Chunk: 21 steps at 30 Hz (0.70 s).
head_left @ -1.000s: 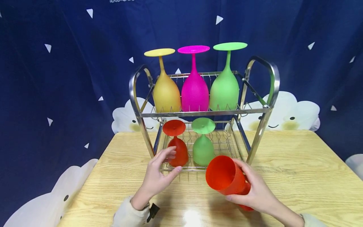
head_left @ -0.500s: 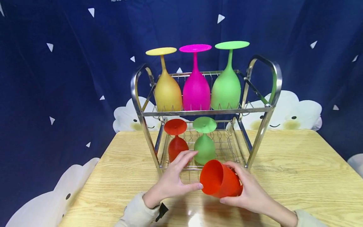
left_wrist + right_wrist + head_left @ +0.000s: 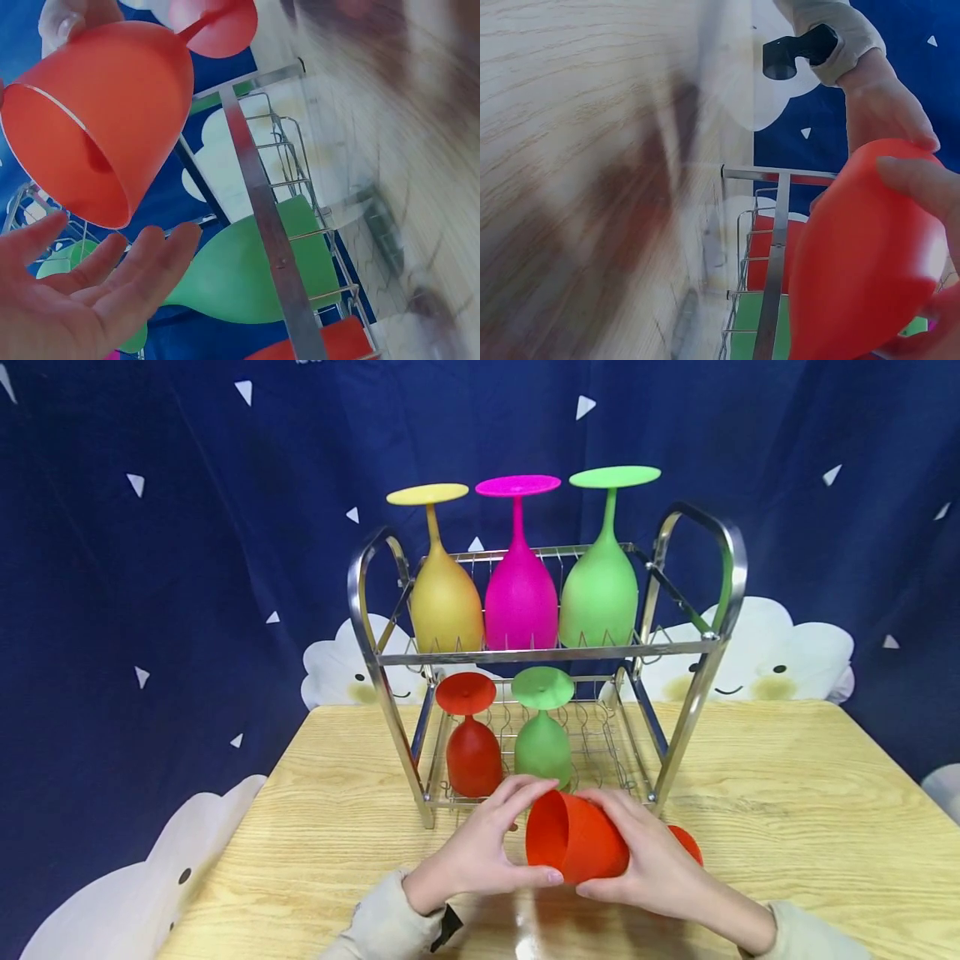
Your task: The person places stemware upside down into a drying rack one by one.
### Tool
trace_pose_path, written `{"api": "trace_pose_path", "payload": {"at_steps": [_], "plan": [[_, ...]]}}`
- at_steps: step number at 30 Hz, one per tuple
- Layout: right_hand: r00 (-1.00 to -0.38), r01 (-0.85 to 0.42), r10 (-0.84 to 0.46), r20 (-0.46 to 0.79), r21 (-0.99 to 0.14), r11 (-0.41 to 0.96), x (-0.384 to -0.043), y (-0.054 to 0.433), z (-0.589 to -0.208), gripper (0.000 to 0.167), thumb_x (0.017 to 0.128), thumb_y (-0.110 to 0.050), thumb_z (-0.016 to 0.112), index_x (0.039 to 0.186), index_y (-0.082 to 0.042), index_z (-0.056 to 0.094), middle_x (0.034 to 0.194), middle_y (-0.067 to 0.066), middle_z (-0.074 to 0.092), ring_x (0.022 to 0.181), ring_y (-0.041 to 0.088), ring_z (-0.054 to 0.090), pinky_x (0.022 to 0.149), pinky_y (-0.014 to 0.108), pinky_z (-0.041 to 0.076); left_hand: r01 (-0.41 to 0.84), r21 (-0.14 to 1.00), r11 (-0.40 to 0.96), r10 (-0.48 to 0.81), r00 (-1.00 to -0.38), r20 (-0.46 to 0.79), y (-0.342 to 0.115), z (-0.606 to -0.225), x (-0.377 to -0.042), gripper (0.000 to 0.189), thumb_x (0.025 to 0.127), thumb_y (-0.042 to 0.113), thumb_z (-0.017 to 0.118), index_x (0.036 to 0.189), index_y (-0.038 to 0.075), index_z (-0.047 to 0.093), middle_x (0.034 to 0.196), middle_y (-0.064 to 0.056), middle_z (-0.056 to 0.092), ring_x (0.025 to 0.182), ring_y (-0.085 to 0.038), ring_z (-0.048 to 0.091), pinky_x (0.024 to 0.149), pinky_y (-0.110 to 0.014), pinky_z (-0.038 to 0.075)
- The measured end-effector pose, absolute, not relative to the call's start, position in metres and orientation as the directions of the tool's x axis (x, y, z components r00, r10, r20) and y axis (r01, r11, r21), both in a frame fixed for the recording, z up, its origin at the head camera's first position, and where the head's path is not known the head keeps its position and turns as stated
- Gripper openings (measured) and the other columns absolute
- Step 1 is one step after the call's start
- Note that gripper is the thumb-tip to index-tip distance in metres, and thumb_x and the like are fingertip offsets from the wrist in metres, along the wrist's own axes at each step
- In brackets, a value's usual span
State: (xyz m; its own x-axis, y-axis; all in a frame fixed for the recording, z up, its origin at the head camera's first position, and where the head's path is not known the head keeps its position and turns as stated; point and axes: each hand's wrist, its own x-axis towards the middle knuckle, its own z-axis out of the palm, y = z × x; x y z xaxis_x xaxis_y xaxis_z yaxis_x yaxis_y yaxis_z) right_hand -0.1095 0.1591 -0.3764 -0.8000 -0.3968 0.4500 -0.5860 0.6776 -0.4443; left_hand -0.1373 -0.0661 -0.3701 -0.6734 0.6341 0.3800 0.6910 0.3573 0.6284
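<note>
My right hand grips the bowl of a red plastic goblet, fingers over its top and thumb below. The goblet lies sideways above the table, mouth toward the left, its foot showing beyond the hand. At the mouth, my left hand has its thumb and fingers spread either side of the rim. In the left wrist view its fingers are fairly straight; whether they touch the rim I cannot tell. Upside down on the rack's lower tier stand another red goblet and a green goblet, close behind the hands.
A two-tier metal dish rack stands on the wooden table. Its upper tier bears yellow, magenta and light green goblets, all inverted. A dark blue curtain hangs behind.
My left hand has moved right, from in front of the rack's red goblet to the held goblet's mouth. The right hand has brought that goblet slightly left and turned it more sideways.
</note>
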Motion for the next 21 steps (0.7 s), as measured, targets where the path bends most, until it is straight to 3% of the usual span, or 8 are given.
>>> {"api": "trace_pose_path", "payload": {"at_steps": [2,7,13,16,21], "plan": [[-0.801,-0.584,-0.399,0.446,-0.435,0.685,-0.110,0.159,-0.376,0.084,0.050,-0.036,0.086,0.122,-0.014,0.049,0.113,-0.006,0.051,0.092,0.011,0.051,0.065,0.031,0.048,0.690,0.634,0.350,0.644,-0.669,0.372,-0.065,-0.371,-0.138,0.083,0.068,0.037,0.078,0.138,0.028,0.034,0.130,0.003,0.040,0.106,-0.014,0.047,0.073,-0.024,0.048],[-0.813,-0.568,-0.394,0.428,-0.434,0.700,-0.109,0.158,-0.375,0.085,0.048,-0.035,0.087,0.121,-0.015,0.050,0.112,-0.006,0.052,0.092,0.013,0.051,0.065,0.033,0.047,0.664,0.683,0.305,0.649,-0.670,0.362,-0.063,-0.373,-0.138,0.080,0.068,0.030,0.079,0.135,0.023,0.038,0.127,0.001,0.043,0.108,-0.014,0.048,0.076,-0.020,0.048],[-0.814,-0.568,-0.398,0.423,-0.435,0.699,-0.108,0.160,-0.375,0.082,0.055,-0.044,0.083,0.123,-0.014,0.048,0.113,-0.003,0.053,0.094,0.017,0.052,0.066,0.037,0.048,0.616,0.746,0.253,0.630,-0.690,0.356,-0.062,-0.375,-0.139,0.077,0.066,0.025,0.081,0.132,0.020,0.041,0.125,0.001,0.045,0.107,-0.013,0.049,0.076,-0.019,0.049],[-0.819,-0.564,-0.390,0.421,-0.468,0.681,-0.106,0.163,-0.373,0.081,0.059,-0.047,0.081,0.124,-0.013,0.047,0.115,0.001,0.054,0.096,0.021,0.054,0.068,0.038,0.049,0.587,0.772,0.244,0.615,-0.709,0.345,-0.063,-0.376,-0.138,0.076,0.065,0.023,0.082,0.130,0.020,0.042,0.124,0.001,0.046,0.108,-0.014,0.049,0.075,-0.019,0.049],[-0.831,-0.552,-0.346,0.437,-0.564,0.614,-0.102,0.173,-0.366,0.076,0.061,-0.036,0.083,0.124,-0.011,0.049,0.113,0.001,0.056,0.095,0.018,0.055,0.070,0.032,0.052,0.552,0.794,0.256,0.560,-0.754,0.344,-0.071,-0.378,-0.140,0.076,0.063,0.022,0.083,0.129,0.022,0.045,0.123,0.002,0.047,0.105,-0.018,0.051,0.075,-0.022,0.050]]}}
